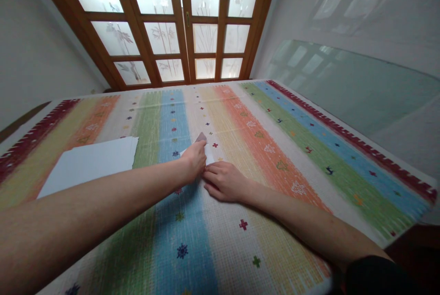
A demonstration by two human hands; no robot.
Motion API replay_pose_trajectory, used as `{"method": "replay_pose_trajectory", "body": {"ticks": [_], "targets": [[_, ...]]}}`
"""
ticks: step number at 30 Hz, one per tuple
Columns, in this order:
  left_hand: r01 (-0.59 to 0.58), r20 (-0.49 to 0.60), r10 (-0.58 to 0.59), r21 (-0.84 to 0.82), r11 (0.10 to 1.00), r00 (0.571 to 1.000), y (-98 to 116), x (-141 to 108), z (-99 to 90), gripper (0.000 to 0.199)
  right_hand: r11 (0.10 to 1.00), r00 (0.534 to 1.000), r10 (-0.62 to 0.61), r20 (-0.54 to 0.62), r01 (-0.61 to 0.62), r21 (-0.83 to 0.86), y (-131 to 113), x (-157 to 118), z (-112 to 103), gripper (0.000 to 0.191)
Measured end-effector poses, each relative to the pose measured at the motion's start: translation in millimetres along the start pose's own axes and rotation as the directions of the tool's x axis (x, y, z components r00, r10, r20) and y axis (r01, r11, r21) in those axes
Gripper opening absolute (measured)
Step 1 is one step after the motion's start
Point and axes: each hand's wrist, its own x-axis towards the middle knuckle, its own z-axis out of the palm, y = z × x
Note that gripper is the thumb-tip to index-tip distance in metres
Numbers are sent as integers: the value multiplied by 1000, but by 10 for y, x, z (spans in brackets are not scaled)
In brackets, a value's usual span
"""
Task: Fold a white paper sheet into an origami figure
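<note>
Just left of the middle of the cloth, my left hand (195, 160) is closed on a small piece of folded paper (210, 154). A greyish pointed tip of it sticks up above my fingers, and a white part shows beside them. My right hand (225, 181) rests on the cloth just to the right, fingers bent, with its fingertips at the lower edge of the paper. The two hands almost touch. What lies under the right fingertips is hidden.
A colourful striped tablecloth (237, 244) covers the table. White paper sheets (92, 162) lie at the left, beyond my left forearm. Wooden glass-paned doors (187, 47) stand behind the table, and a glass panel (360, 89) leans along the right wall.
</note>
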Motion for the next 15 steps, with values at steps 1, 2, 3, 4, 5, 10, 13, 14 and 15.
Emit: {"method": "replay_pose_trajectory", "body": {"ticks": [1, 2, 3, 4, 5, 10, 13, 14, 15], "targets": [[16, 0, -16, 3, 1000, 1000, -5, 5, 16, 13, 1000, 1000, 1, 6, -1, 2, -1, 2, -5, 22], [34, -2, -34, 2, 999, 999, -8, 13, 29, 13, 1000, 1000, 3, 13, -3, 2, -1, 4, -8, 22], [51, -2, -51, -1, 999, 999, -10, 23, 37, 14, 1000, 1000, 6, 18, -6, 1, 0, 5, -10, 22], [59, 1, -59, -4, 998, 998, -13, 34, 40, 14, 1000, 1000, 6, 22, -6, 1, 1, 5, -9, 23], [59, 3, -59, -7, 998, 998, -17, 45, 37, 14, 1000, 1000, 6, 23, -6, 1, 2, 5, -7, 23], [34, -57, -35, -24, 999, 998, -68, 44, -15, 18, 1000, 1000, 14, 12, -14, -8, 2, -2, 6, 24], [19, -89, -23, -44, 999, 996, -110, -6, -35, 25, 1000, 999, 27, 20, -27, -16, -6, 2, 1, 24], [20, -93, -25, -51, 998, 995, -123, -29, -41, 26, 999, 999, 30, 22, -30, -18, -8, 5, -1, 23], [21, -97, -27, -59, 998, 995, -134, -52, -50, 28, 999, 999, 34, 22, -33, -20, -10, 8, -2, 23]]}}
